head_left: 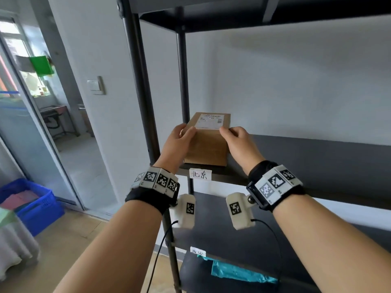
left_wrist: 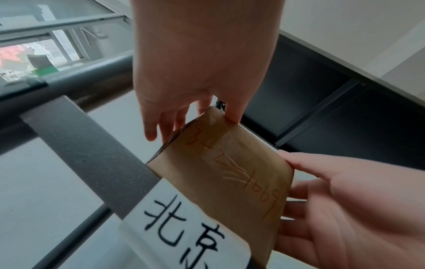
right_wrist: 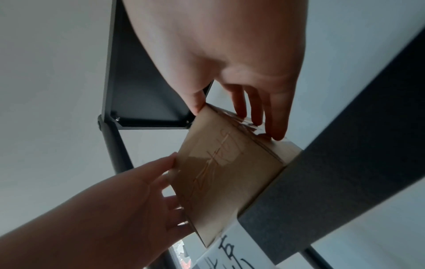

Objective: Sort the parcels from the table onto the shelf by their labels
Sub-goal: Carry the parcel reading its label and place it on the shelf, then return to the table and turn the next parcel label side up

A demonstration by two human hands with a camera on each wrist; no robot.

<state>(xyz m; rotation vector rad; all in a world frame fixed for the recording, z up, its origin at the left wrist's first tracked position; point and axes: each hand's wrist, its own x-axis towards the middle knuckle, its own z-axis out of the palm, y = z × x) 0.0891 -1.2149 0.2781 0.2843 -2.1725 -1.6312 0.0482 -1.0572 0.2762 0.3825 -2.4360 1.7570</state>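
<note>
A brown cardboard parcel (head_left: 208,142) with a white shipping label (head_left: 209,121) on top sits at the left end of the dark shelf board (head_left: 306,149), above the paper tag reading 北京 (head_left: 200,174). My left hand (head_left: 184,132) grips its left side, thumb on the top edge. My right hand (head_left: 230,132) grips its right side the same way. In the left wrist view the left hand (left_wrist: 184,116) holds the parcel (left_wrist: 225,178), whose front bears orange handwriting. The right wrist view shows the right hand (right_wrist: 239,109) on the parcel (right_wrist: 230,172).
Black shelf posts (head_left: 139,85) stand just left of the parcel, with another board (head_left: 254,15) overhead. A teal parcel (head_left: 237,269) lies on a lower board beside another tag (head_left: 197,251). A blue crate (head_left: 31,204) stands on the floor at left, near an open doorway.
</note>
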